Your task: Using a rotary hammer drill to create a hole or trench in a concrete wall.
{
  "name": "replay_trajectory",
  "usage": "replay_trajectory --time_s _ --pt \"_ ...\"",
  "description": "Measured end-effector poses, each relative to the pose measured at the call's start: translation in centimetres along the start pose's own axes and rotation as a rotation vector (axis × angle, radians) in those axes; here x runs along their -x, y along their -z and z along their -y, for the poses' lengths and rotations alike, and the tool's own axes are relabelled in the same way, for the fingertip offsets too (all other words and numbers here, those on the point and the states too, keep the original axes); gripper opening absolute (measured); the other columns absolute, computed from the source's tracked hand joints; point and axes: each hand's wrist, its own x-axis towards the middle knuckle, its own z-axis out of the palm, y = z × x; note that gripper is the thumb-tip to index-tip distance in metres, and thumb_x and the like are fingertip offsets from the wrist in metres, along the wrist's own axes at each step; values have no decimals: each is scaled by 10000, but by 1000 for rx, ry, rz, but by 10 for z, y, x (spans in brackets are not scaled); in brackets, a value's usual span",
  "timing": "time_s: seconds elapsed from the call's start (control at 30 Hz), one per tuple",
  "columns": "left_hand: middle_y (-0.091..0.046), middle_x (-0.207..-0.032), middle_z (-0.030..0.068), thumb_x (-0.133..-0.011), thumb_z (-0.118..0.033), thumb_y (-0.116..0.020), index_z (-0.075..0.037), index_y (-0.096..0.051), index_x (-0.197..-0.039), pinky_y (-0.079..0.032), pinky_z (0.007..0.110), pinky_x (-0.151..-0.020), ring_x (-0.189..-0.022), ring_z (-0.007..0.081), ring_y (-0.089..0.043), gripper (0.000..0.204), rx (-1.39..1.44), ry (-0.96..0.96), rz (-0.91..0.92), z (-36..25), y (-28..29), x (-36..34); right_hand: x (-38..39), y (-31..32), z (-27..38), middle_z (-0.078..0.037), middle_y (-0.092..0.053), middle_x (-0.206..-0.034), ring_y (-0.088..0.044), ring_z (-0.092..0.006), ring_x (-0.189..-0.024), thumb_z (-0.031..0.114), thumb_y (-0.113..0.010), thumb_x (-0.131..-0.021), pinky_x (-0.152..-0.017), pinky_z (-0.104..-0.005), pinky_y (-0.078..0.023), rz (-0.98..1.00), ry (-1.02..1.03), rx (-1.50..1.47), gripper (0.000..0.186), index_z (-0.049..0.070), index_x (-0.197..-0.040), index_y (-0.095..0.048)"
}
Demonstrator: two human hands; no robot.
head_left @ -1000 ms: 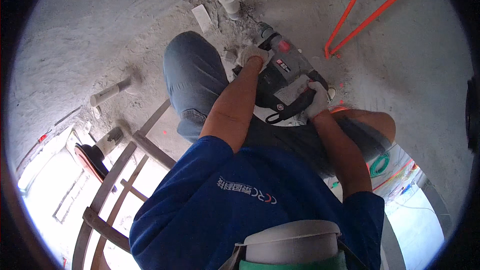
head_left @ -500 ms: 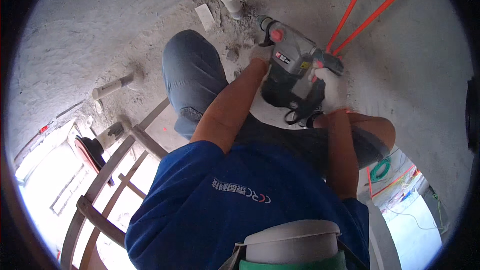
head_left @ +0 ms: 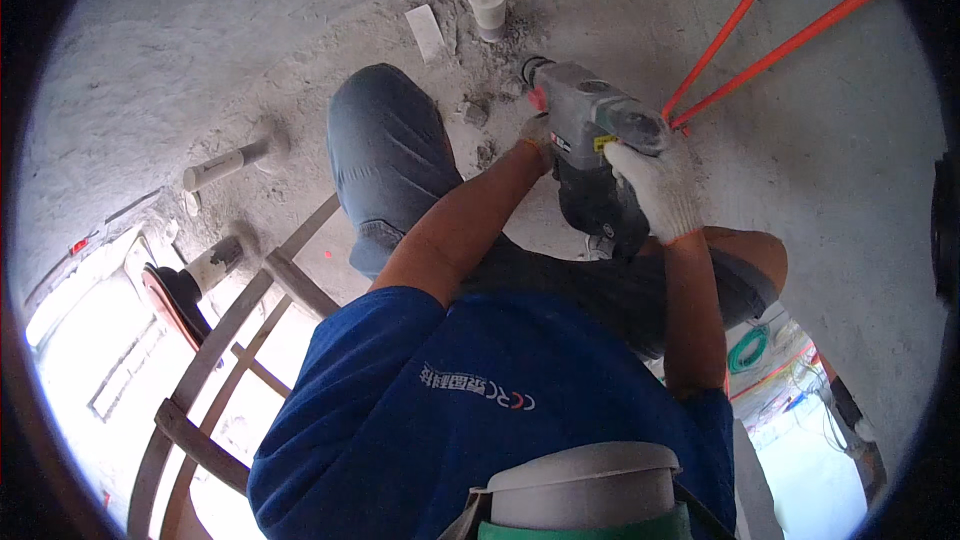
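Rotary hammer drill [head_left: 590,140], grey-black, held firmly: gloved right hand [head_left: 655,190] wrapped on rear handle, left hand [head_left: 537,132] clasping front. White pipe stub [head_left: 487,5] nearby.

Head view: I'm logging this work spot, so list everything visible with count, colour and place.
rotary hammer drill: 1, grey and black, held against the concrete surface
conduit pipes: 2, orange-red, upper right
pipe stub: 1, white, top centre
flat scrap: 1, pale, left of the stub
hammer: 1, dusty grey, left
wooden ladder: 1, brown, lower left
cable coil: 1, green, lower right
left hand: gloved, on the drill's front
right hand: white glove, on the drill's rear
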Motion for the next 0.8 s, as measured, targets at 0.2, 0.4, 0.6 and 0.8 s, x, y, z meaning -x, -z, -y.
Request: replay_trajectory --time_s 0.2,0.4,0.6,0.8 --pt "-619 -1303 100 -1000 -378 -456 -102 -534 -1347 -454 477 -1013 -1168 310 -586 450 127 100 17 -12 18 -10 -4 -21 4 -166 -720 -931 -701 -227 -907 200 -718 -753 -778 -351 -514 -20 -152 133 334 -21 -1000 -681" --pt "-627 -1298 80 -982 -425 -499 -101 -533 -1351 -464 467 -1003 -1162 300 -593 492 227 171 -30 -7 39 -13 18 -38 -18 -143 -709 -920 -692 -240 -887 181 -725 -747 -801 -356 -511 -43 -30 58 322 -5 -1003 -667" --pt "-632 -1293 67 -973 -473 -491 -117 -537 -1362 -460 475 -1012 -1180 302 -587 529 167 104 5 -4 57 -11 42 -55 -51 -60 -694 -957 -648 -155 -903 130 -733 -776 -824 -318 -499 -103 -164 -115 295 23 -1042 -666" --pt "-627 -1294 76 -967 -475 -494 -116 -540 -1360 -466 459 -996 -1175 296 -587 533 6 104 -128 -13 55 -4 67 -76 -101 -61 -684 -989 -646 -157 -912 85 -734 -770 -826 -320 -504 -168 -202 -408 314 13 -1065 -655"
